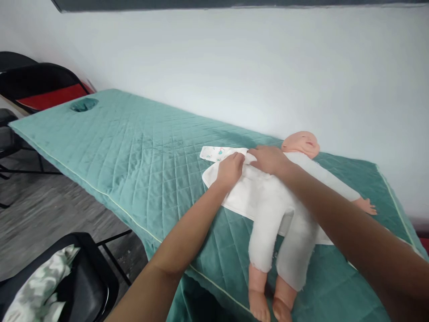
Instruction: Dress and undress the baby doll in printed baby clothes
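Note:
A baby doll (268, 210) with a white cloth body lies on its back, head toward the wall and feet toward me. Beneath it a white baby garment (239, 201) is spread out. One garment sleeve (212, 153), with a small coloured print at its end, points left. My left hand (231, 170) is closed on the cloth of this sleeve. Beside it, my right hand (268, 159) has its fingers bent onto the sleeve's inner end, by the doll's shoulder. The doll's arm on that side is hidden by the cloth and my hands; its other arm lies stretched out to the right.
A green quilted cover (144, 143) drapes the long table, which has a round hole (84, 104) at its far left end. Behind it runs a white wall (214, 67). A black chair (89, 277) at lower left holds a patterned cloth (43, 286). More chairs (43, 82) stand at far left.

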`<state>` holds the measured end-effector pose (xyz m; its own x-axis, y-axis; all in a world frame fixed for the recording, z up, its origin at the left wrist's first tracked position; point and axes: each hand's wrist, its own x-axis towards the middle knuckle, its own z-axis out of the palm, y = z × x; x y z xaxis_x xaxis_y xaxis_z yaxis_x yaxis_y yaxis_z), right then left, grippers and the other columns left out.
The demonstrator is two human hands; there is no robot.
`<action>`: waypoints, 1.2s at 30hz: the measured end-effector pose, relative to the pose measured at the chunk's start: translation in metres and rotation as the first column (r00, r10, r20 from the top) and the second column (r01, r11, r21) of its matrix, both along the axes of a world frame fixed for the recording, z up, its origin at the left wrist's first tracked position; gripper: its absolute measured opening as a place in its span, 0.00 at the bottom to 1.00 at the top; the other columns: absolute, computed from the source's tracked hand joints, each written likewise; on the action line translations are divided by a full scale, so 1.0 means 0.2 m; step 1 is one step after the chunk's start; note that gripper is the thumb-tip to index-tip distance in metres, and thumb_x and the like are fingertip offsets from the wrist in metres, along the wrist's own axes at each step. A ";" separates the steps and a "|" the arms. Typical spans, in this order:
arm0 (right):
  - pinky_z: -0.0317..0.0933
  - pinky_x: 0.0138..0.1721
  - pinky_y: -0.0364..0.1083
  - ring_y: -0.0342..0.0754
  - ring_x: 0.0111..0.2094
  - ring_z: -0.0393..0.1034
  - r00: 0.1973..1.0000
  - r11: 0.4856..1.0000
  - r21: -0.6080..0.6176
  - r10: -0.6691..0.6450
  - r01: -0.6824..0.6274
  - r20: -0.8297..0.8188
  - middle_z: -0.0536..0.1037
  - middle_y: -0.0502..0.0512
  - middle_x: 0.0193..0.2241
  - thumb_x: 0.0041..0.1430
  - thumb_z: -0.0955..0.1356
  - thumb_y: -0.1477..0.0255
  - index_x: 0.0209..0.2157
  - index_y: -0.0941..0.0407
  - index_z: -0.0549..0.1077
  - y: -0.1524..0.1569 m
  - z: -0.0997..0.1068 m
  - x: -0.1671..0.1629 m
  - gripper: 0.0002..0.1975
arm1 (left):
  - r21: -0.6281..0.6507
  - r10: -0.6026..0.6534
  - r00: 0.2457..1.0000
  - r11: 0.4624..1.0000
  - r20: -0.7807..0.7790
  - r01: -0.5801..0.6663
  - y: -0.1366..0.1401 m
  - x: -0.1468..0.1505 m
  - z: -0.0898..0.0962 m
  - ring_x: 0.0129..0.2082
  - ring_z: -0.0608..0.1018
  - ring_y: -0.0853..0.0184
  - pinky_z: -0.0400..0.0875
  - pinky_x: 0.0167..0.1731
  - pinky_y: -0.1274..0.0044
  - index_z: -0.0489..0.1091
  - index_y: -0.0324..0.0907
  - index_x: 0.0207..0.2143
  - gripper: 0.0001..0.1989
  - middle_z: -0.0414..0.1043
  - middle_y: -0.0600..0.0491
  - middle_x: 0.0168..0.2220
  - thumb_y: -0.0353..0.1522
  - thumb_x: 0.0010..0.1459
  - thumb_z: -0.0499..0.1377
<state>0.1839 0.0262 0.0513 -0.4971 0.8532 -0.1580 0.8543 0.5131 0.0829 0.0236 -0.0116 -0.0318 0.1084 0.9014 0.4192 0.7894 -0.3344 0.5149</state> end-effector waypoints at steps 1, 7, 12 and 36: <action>0.63 0.45 0.58 0.63 0.47 0.72 1.000 1.000 -0.003 0.002 -0.002 -0.008 0.75 0.66 0.49 0.65 0.63 0.63 0.55 0.54 0.71 0.00 0.00 -0.01 0.20 | -0.020 -0.034 0.998 0.999 -0.047 0.033 0.00 0.01 0.00 0.40 0.75 0.63 0.66 0.40 0.74 0.70 0.44 0.40 0.12 0.75 0.50 0.40 0.33 0.68 0.48; 0.62 0.54 0.55 0.59 0.57 0.66 0.952 0.992 0.084 -0.061 0.090 -0.300 0.72 0.60 0.58 0.65 0.62 0.64 0.59 0.53 0.67 -0.12 0.03 0.11 0.23 | 0.044 0.155 0.987 0.987 0.050 -0.157 0.01 -0.02 0.01 0.47 0.73 0.62 0.66 0.49 0.72 0.71 0.44 0.44 0.14 0.75 0.49 0.44 0.34 0.69 0.46; 0.61 0.56 0.55 0.59 0.52 0.70 0.589 0.723 0.168 -0.380 0.670 -0.713 0.76 0.65 0.51 0.63 0.60 0.65 0.53 0.58 0.71 -0.36 -0.03 0.45 0.21 | -0.052 0.409 0.911 0.910 -0.055 -0.412 0.02 -0.04 0.00 0.53 0.70 0.53 0.66 0.51 0.64 0.71 0.42 0.48 0.13 0.71 0.44 0.51 0.38 0.65 0.54; 0.68 0.46 0.52 0.55 0.45 0.75 0.016 0.632 -0.401 -0.547 0.664 -0.837 0.79 0.60 0.48 0.58 0.63 0.47 0.59 0.51 0.67 -0.48 -0.29 0.57 0.33 | -0.151 0.069 0.983 0.988 0.170 -0.043 0.12 0.22 0.22 0.34 0.78 0.58 0.66 0.35 0.72 0.77 0.45 0.35 0.16 0.79 0.48 0.33 0.40 0.66 0.52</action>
<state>0.2988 -0.0705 -0.0074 0.4403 0.8977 0.0153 0.4161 -0.1889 -0.8895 0.0678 0.0130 0.0132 -0.0076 0.9569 0.2902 0.6984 -0.2027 0.6864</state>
